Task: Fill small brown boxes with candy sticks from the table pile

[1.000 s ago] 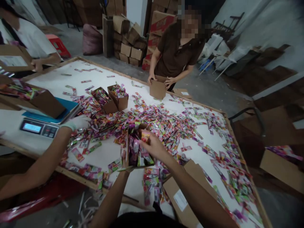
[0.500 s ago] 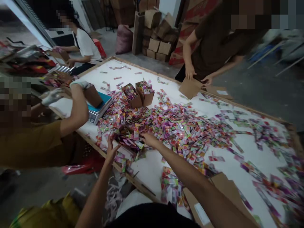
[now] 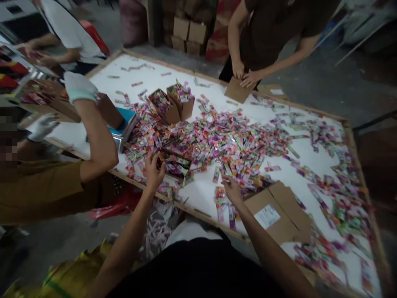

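Note:
A small cardboard box (image 3: 173,178) full of colourful packets lies near the table's front edge. My left hand (image 3: 154,170) is at the left end of this box, fingers apart and curved beside it. To the right, my right hand (image 3: 231,188) hovers over the white table top, its fingers partly curled near a few loose packets; whether it holds one is too blurred to tell. A large heap of packets (image 3: 229,136) spreads behind both hands. Beside my right forearm lies a flattened cardboard box (image 3: 279,211) with a white label.
Two filled boxes (image 3: 183,108) stand behind the heap. On the left, a person's gloved hand (image 3: 81,86) is by a box at the blue-topped scale (image 3: 127,124). Across the table (image 3: 211,80), another person's hands (image 3: 248,76) press on a cardboard box (image 3: 237,90).
My right hand has moved right, away from the small box. My left hand has come closer to the box's left end. The view has shifted, showing more of the table's right side.

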`<state>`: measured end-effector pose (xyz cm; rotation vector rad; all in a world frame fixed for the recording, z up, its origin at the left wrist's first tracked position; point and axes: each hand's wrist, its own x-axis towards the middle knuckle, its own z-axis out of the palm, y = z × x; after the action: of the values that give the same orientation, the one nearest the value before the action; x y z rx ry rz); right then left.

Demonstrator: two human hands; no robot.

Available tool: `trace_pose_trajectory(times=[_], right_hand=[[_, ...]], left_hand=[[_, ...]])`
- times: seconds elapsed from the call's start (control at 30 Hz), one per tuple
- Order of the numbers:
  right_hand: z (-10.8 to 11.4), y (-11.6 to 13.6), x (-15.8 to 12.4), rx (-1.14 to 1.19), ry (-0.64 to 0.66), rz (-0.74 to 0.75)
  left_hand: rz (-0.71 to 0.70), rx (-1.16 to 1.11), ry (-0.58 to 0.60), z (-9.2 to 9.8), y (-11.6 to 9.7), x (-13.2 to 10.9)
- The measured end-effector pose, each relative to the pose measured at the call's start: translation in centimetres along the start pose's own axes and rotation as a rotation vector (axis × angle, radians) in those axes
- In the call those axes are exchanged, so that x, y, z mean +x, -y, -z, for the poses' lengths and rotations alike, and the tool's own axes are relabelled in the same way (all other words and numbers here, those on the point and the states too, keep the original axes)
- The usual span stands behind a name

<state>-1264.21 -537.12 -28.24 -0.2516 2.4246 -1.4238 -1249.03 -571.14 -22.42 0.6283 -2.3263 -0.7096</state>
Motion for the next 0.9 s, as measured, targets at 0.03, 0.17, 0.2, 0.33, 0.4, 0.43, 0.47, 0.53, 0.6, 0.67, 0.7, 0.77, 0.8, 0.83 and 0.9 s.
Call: trace_pose_trajectory(times=[0.03,0.17,0.2,0.33,0.4,0.43,0.47,0.53,0.6,0.67,0.7,0.77,0.8,0.83,0.9], right_hand=[[1.9,-1.9,-2.3,0.006,-0.047,-0.042],[7.9,-8.8,-11.3,-0.004,-0.161,-0.286],[8.8,-10.3,-13.4,0.012,-0.175,-0.353],[10.2,-14.8,-20.7,0.121,-0.21,-0.45],[10.7,-16.7,-24.3,0.151,-0.179,-0.433],[11.1,-17.7,-26.1,0.16,-0.152,-0.416],[11.5,-18.7,-27.9,0.161,-0.123,-0.4],[12.8,-20.7,-31.7,0.14,-0.088,-0.376],[14.1,-22.6,-35.2,0.096,-0.082,-0.382],[15.1,-24.0,-38.2,0.054,-0.079,-0.4],[15.3,-24.3,-39.4,0.04,-0.068,-0.398],[15.1,-24.5,-41.1,0.031,0.002,-0.356],[14.7,-24.3,-41.6,0.03,0.057,-0.321],[14.0,-24.0,-41.8,0.022,0.121,-0.284],[12.0,-23.3,-41.6,-0.025,0.255,-0.214]], left_hand=[[0.029,-0.005,-0.029,0.4,0.0,-0.6],[0.13,0.025,-0.066,1.8,0.8,-5.0],[0.148,0.042,-0.059,1.9,1.0,-6.5],[0.201,0.087,-0.022,1.9,1.0,-12.1],[0.213,0.084,-0.016,1.7,0.1,-14.9],[0.216,0.077,-0.02,1.6,-0.4,-16.5],[0.217,0.069,-0.027,1.7,-1.0,-18.4],[0.227,0.064,-0.053,2.3,-2.3,-22.9],[0.263,0.09,-0.072,3.3,-3.2,-28.7],[0.377,0.13,-0.065,4.8,-3.5,-35.5],[0.457,0.148,-0.056,5.7,-3.5,-39.0],[0.626,0.172,-0.057,7.5,-3.0,-45.9],[0.706,0.181,-0.075,8.4,-2.6,-49.2],[0.779,0.188,-0.103,9.4,-2.1,-52.3],[0.923,0.187,-0.174,11.2,-1.2,-58.1]])
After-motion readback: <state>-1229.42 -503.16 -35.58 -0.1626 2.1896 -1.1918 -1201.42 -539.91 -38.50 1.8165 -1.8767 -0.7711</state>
